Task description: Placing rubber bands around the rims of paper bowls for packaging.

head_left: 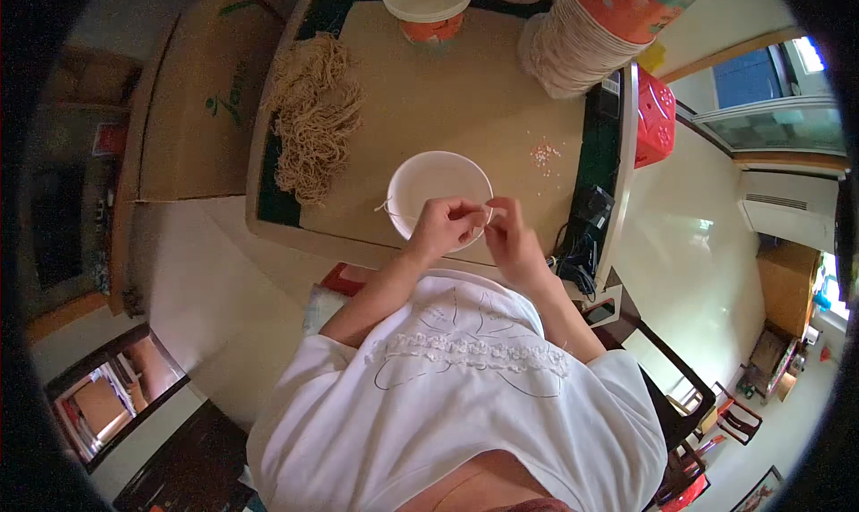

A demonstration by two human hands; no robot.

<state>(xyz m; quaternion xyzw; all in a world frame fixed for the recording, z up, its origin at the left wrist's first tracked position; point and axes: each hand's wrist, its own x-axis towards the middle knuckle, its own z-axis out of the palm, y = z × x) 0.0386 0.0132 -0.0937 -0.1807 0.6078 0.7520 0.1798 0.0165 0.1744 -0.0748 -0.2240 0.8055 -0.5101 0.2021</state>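
A white paper bucket (428, 176) stands upright near the table's front edge, with its open mouth toward me. At its left rim a short knotted piece of string (385, 206) sticks out. Over the near right part of the rim, my left hand (440, 230) is closed in a pinch. My right hand (516, 239) meets it from the right, its thumb and forefinger pinched at the rim. The fingertips of both hands nearly touch; what lies between them is too small to make out.
A heap of tan string (313, 118) lies at the table's left. Farther back stand a small stack of paper buckets (428, 6) and a tall nested stack (595, 42). Small pale and orange bits (544, 156) are scattered at right, near black cables (582, 248). A red plastic container (655, 118) is beyond the right edge.
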